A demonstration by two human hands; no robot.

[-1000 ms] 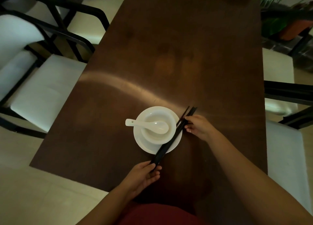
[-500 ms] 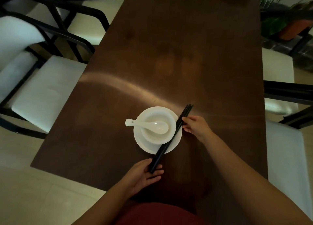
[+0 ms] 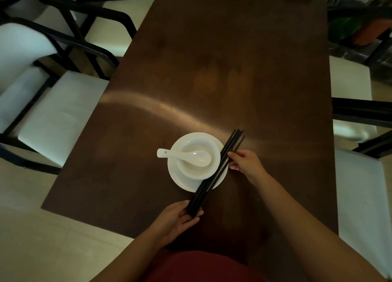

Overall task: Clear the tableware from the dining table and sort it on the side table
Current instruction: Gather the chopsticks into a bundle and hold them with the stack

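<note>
You are standing at the near end of a long dark brown wooden dining table point(image 3: 222, 73), looking down on a small stack of white tableware. A round white ceramic plate point(image 3: 180, 181) is sitting close to the near edge, a white ceramic bowl point(image 3: 196, 152) is resting on it, and a white ceramic soup spoon point(image 3: 186, 156) is lying in the bowl with its handle sticking out over the left rim. A bundle of thin black chopsticks point(image 3: 214, 175) is lying slantwise across the right side of the plate, its far tips fanning out slightly over the bare wood. Your left hand point(image 3: 177, 220) is cupping the near end of that bundle, fingers curled under it and thumb on top. Your right hand point(image 3: 244, 161) is pinching the bundle further up, thumb and fingertips closing on the sticks just beside the plate's right rim. White cushioned chairs with black frames point(image 3: 55, 116) are standing along both long sides of the table, and a green plant in an orange pot point(image 3: 369, 27) is sitting beyond the far right corner.
</note>
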